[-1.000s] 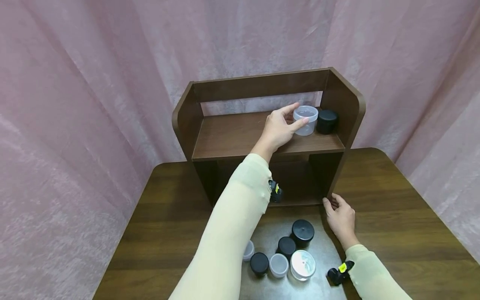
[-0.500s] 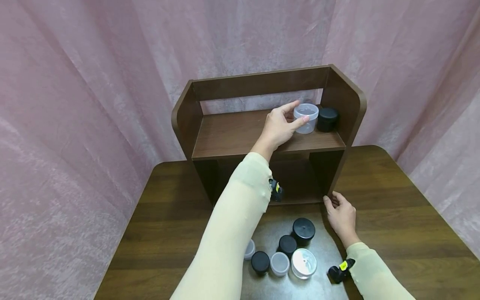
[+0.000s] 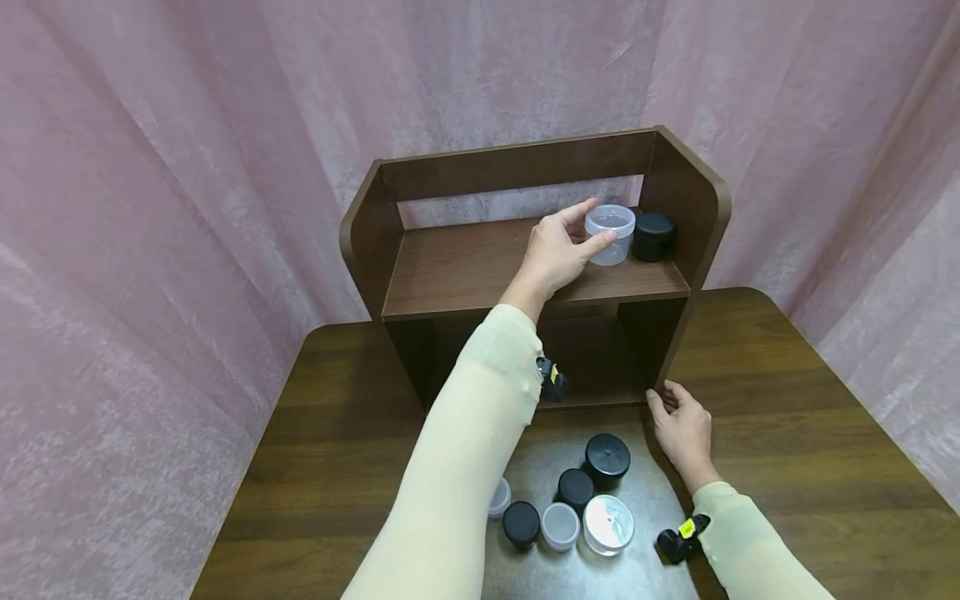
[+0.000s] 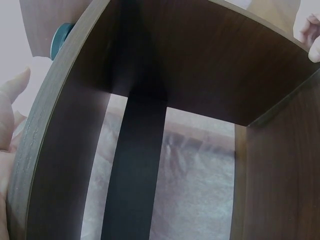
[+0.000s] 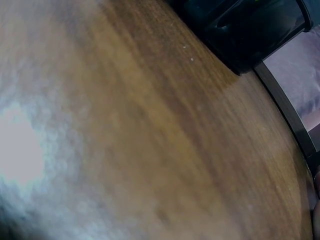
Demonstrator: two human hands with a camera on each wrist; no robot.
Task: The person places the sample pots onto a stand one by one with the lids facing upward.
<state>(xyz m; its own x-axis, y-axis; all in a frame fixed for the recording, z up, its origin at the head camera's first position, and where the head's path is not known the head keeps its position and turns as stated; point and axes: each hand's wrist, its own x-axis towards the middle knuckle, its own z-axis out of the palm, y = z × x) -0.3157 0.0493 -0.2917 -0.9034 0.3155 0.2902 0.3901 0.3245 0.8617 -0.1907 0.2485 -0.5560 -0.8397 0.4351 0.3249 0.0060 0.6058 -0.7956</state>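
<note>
My left hand holds a clear plastic jar between thumb and fingers on the upper level of a brown wooden shelf. Just right of that jar stands a black-lidded jar, near the side panel. My right hand grips the shelf's lower front right corner, thumb on one side of the panel and fingers on the other. In the left wrist view, the left hand and the pale, washed-out jar are partly cut off by the shelf board. Only a sliver of the right hand shows in the right wrist view.
Several jars stand on a grey mat before the shelf: a large black one, smaller black ones, a frosted one and a clear, white-topped one. My left sleeve partly covers another frosted jar. Pink curtains hang behind.
The head view has shifted slightly. Both hands keep their places at the clear jar and the shelf corner, with no clear movement of the jars.
</note>
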